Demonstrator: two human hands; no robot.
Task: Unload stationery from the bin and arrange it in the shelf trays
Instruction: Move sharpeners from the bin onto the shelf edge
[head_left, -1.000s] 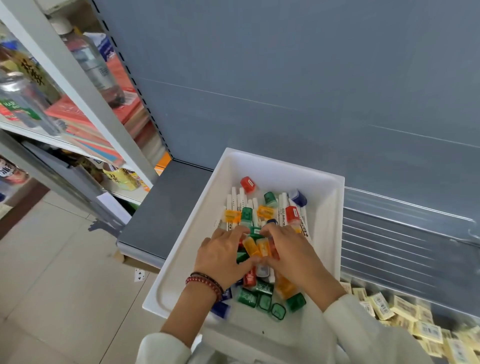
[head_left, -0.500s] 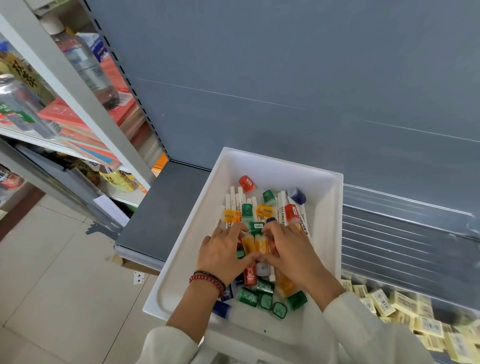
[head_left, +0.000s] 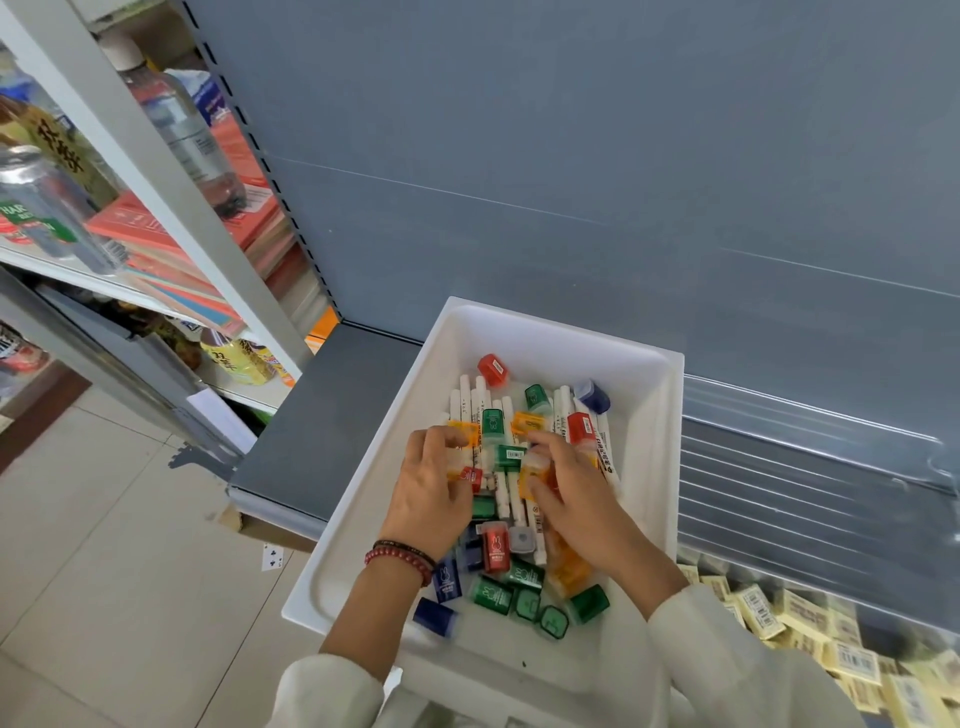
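Note:
A white bin (head_left: 655, 431) sits partly on a grey shelf (head_left: 332, 415) and holds white pens (head_left: 511, 493) and several small sharpeners in red, green, blue and orange. Both my hands are inside it. My left hand (head_left: 428, 499) has curled fingers that hold a red sharpener (head_left: 471, 477) and an orange one at its fingertips. My right hand (head_left: 576, 499) grips an orange sharpener (head_left: 532, 470) over the pens. A loose red sharpener (head_left: 494, 548) and green ones (head_left: 491, 595) lie near my wrists.
To the right runs a clear shelf tray (head_left: 810, 499) with ribbed dividers; below it lie several yellow barcoded erasers (head_left: 810, 618). The left shelving (head_left: 156, 218) carries bottles, cans and notebooks. Tiled floor lies lower left.
My hands have drawn apart a little: the left moved left with sharpeners in its fingers, and the right closed on an orange one. The pens between them show more.

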